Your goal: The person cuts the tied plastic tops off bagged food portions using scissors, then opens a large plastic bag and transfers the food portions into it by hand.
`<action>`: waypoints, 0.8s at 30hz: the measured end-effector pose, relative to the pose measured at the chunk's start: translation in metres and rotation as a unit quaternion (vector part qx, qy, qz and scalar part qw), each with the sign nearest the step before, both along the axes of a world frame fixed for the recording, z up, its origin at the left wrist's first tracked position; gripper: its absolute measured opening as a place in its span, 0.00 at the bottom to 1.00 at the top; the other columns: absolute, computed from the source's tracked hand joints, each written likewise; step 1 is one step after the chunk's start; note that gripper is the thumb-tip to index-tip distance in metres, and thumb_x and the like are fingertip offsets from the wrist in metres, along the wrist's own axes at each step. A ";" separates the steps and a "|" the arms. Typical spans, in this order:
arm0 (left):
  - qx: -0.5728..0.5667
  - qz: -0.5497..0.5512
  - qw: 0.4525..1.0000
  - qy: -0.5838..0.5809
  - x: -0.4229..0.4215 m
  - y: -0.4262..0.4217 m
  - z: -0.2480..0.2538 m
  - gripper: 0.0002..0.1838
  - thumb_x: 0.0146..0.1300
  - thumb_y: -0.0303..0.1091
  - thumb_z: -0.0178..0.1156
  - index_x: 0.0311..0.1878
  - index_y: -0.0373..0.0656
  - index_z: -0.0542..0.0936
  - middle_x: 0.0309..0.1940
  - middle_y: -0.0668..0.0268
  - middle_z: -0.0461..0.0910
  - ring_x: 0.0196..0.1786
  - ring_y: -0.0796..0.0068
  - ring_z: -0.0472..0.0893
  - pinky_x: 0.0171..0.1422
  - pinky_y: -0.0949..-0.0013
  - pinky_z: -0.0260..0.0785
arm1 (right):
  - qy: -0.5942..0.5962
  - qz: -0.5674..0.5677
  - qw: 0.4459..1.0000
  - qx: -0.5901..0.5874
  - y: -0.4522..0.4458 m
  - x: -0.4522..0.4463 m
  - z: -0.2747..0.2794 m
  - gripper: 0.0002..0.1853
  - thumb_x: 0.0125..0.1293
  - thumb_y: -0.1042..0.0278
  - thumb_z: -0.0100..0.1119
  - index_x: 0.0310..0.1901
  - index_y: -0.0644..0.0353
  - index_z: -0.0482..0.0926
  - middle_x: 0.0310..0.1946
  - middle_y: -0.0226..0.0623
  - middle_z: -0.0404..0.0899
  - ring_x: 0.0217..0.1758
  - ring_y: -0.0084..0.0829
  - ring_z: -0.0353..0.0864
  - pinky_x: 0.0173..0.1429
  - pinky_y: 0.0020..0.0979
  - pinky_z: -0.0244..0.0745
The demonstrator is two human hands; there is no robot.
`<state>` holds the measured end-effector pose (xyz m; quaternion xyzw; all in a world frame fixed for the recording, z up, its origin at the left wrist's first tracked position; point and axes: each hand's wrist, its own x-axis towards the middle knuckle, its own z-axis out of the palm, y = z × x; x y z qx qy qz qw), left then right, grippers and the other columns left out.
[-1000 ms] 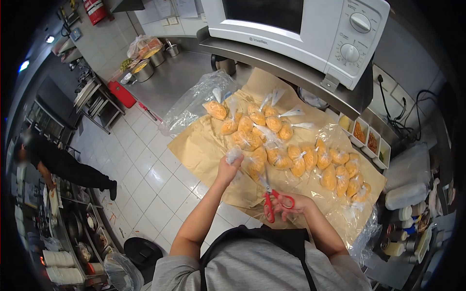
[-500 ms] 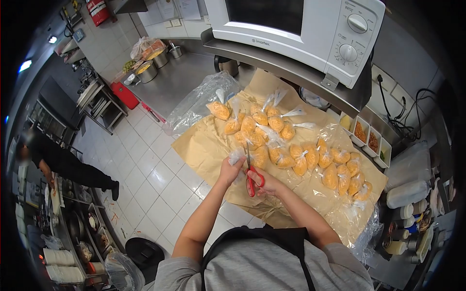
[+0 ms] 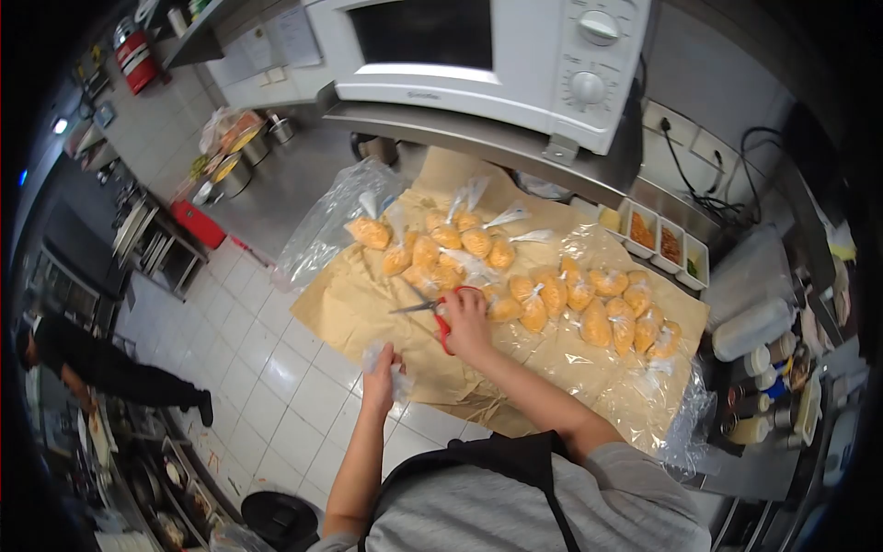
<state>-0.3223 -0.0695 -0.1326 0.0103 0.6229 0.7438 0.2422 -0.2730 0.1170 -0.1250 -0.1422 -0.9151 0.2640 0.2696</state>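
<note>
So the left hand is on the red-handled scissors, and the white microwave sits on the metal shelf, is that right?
Not quite: the head view shows the right hand on the red-handled scissors, not the left hand. The white microwave does sit on the metal shelf.

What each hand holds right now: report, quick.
Left hand: closed, holding crumpled clear plastic.
Right hand: at red-handled metal scissors, blades spread; whether closed, cannot be told.

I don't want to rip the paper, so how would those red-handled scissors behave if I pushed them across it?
The scissors would probably stay stiff, with blades that look like metal. They seem unlikely to roll, being flat. Their parted blades might pivot or snag the creased brown paper.
</note>
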 end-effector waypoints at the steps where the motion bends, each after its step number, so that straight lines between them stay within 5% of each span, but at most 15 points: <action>1: 0.008 -0.004 1.000 -0.008 0.005 -0.001 0.000 0.15 0.64 0.44 0.53 0.24 0.46 0.69 0.19 0.70 0.68 0.21 0.77 0.70 0.26 0.73 0.62 | 0.022 -0.010 1.000 0.001 0.000 -0.005 -0.009 0.32 0.41 0.71 0.69 0.52 0.56 0.67 0.49 0.45 0.64 0.55 0.52 0.62 0.57 0.46 0.62; 3: 0.021 -0.009 0.999 -0.028 0.016 -0.004 -0.003 0.16 0.64 0.44 0.53 0.24 0.46 0.68 0.18 0.69 0.67 0.21 0.76 0.70 0.26 0.72 0.63 | 0.063 -0.028 0.998 0.005 -0.001 -0.013 -0.022 0.30 0.43 0.72 0.67 0.51 0.56 0.67 0.47 0.45 0.65 0.53 0.50 0.64 0.54 0.45 0.65; 10: 0.001 -0.042 0.998 -0.045 0.037 -0.030 -0.005 0.18 0.65 0.46 0.52 0.24 0.44 0.70 0.20 0.69 0.69 0.23 0.77 0.70 0.27 0.74 0.62 | 0.108 0.039 0.955 -0.272 0.027 0.032 0.011 0.28 0.46 0.78 0.59 0.52 0.58 0.65 0.46 0.44 0.69 0.51 0.41 0.70 0.54 0.38 0.67; 11: -0.008 -0.037 0.998 -0.039 0.037 -0.035 -0.010 0.18 0.65 0.46 0.52 0.24 0.44 0.71 0.20 0.69 0.70 0.23 0.78 0.70 0.28 0.74 0.62 | 0.022 0.012 0.958 -0.285 0.038 0.048 0.034 0.28 0.45 0.79 0.56 0.53 0.58 0.64 0.45 0.41 0.70 0.51 0.37 0.71 0.53 0.34 0.68; 12: -0.018 -0.024 0.999 -0.034 0.037 -0.044 -0.017 0.18 0.65 0.47 0.52 0.24 0.44 0.72 0.21 0.70 0.70 0.24 0.78 0.70 0.28 0.74 0.62 | 0.056 -0.005 0.970 -0.235 0.055 0.055 0.035 0.28 0.46 0.80 0.55 0.53 0.56 0.64 0.43 0.41 0.70 0.48 0.38 0.72 0.52 0.35 0.69; 14: -0.095 0.001 0.995 -0.044 0.036 -0.058 -0.049 0.20 0.63 0.52 0.51 0.26 0.44 0.73 0.20 0.66 0.71 0.21 0.76 0.70 0.26 0.71 0.64 | 0.013 -0.070 0.961 -0.267 0.062 0.087 0.099 0.24 0.49 0.79 0.54 0.51 0.56 0.66 0.31 0.33 0.69 0.30 0.27 0.74 0.26 0.27 0.69; 16: -0.223 -0.033 0.974 0.003 0.043 -0.069 -0.072 0.26 0.59 0.61 0.50 0.34 0.44 0.78 0.30 0.61 0.76 0.25 0.69 0.73 0.28 0.66 0.68 | 0.035 -0.083 0.985 -0.146 0.101 0.107 0.077 0.27 0.49 0.78 0.57 0.53 0.58 0.65 0.36 0.37 0.69 0.37 0.32 0.72 0.36 0.31 0.68; 18: -0.223 -0.088 0.968 -0.074 0.052 -0.074 -0.056 0.31 0.59 0.63 0.49 0.42 0.40 0.79 0.39 0.57 0.78 0.32 0.64 0.77 0.35 0.61 0.72 | 0.049 -0.094 0.994 0.021 0.146 0.120 0.031 0.30 0.48 0.77 0.61 0.56 0.60 0.63 0.42 0.41 0.69 0.44 0.37 0.71 0.47 0.36 0.66; 20: -0.150 -0.059 0.987 0.026 0.063 -0.082 -0.039 0.27 0.59 0.59 0.52 0.42 0.41 0.79 0.35 0.62 0.78 0.31 0.71 0.76 0.37 0.67 0.70 | 0.075 -0.130 0.978 0.145 0.178 0.134 -0.003 0.34 0.48 0.75 0.64 0.59 0.62 0.62 0.48 0.45 0.69 0.52 0.42 0.69 0.58 0.40 0.65; 21: -0.123 -0.011 0.992 0.036 0.067 -0.083 -0.058 0.25 0.60 0.58 0.53 0.42 0.42 0.79 0.32 0.64 0.78 0.31 0.73 0.75 0.37 0.68 0.69 | 0.066 -0.165 0.974 0.139 0.177 0.140 -0.008 0.37 0.47 0.73 0.67 0.60 0.62 0.61 0.55 0.46 0.66 0.59 0.44 0.65 0.61 0.40 0.63; 24: -0.126 0.042 0.991 0.021 0.084 -0.101 -0.067 0.23 0.60 0.56 0.54 0.41 0.44 0.79 0.27 0.68 0.76 0.31 0.76 0.74 0.38 0.69 0.68 | 0.135 -0.115 0.979 0.096 0.134 0.104 0.002 0.34 0.51 0.74 0.65 0.60 0.65 0.61 0.56 0.49 0.65 0.59 0.44 0.66 0.63 0.38 0.63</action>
